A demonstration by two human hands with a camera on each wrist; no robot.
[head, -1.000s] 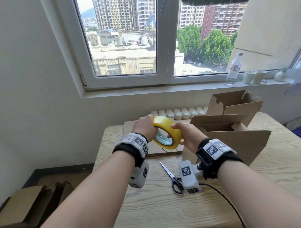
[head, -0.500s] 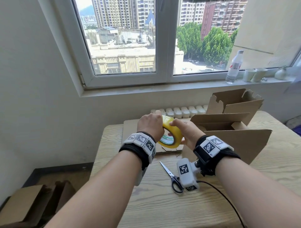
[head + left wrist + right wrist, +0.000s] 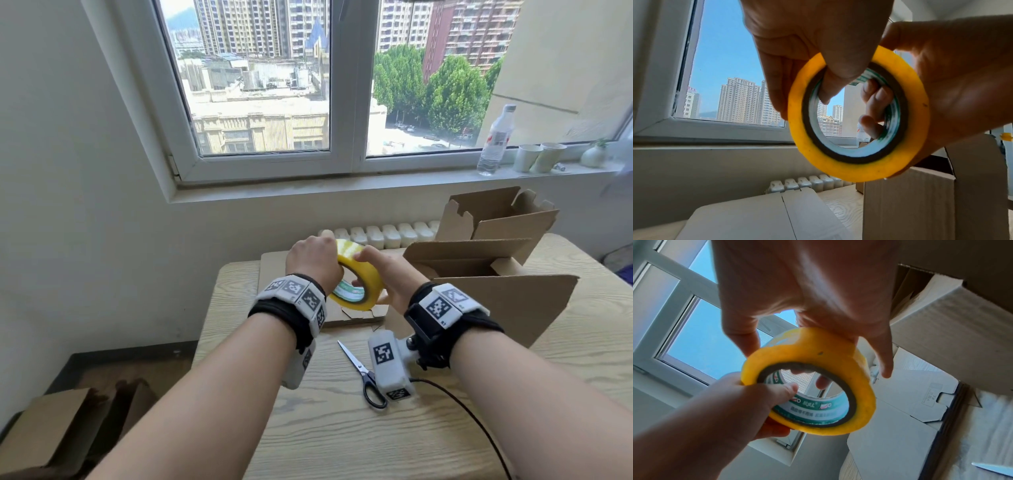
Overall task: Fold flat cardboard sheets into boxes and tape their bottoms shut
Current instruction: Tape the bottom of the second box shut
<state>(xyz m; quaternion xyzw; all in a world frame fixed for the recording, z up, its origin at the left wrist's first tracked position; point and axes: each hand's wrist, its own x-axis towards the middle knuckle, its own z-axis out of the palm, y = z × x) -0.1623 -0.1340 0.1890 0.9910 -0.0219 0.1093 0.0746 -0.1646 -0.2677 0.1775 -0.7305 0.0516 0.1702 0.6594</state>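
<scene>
I hold the roll of yellow tape up over the far part of the table, between both hands. My left hand grips it with the thumb hooked through the core; my right hand wraps the outer rim, fingers curled into the hole from the other side. I judge this is the hunt for the loose tape end — no strip is pulled free yet. Next I need to catch that end with a fingernail, peel a length, and carry it to the folded box standing just to my right, whose bottom seam I cannot see from here. Flat cardboard sheets lie below the roll, and scissors rest on the pale wood near my right wrist. Beyond — a radiator, the window sill with a bottle and two cups, and city blocks outside.
</scene>
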